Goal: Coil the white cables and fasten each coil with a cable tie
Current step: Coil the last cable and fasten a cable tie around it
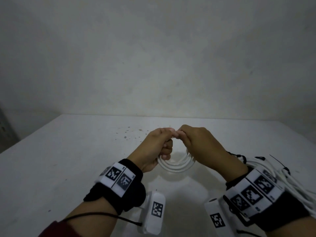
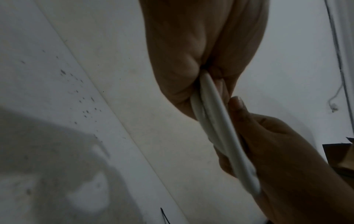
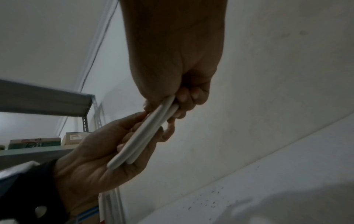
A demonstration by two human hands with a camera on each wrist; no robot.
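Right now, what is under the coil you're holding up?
Only bare white table and the coil's shadow show below it. Both hands cover the coil's top; no tie is visible there.

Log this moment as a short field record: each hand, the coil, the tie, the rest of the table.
left hand: grips the white cable coil at its left side
right hand: grips the coil's right side, fingertips meeting the left hand's at the top
coil: several loops, held above the table
tie on this coil: none visible
finished bundles: white cables with black cable ties, at the table's right
table surface: white, dark specks
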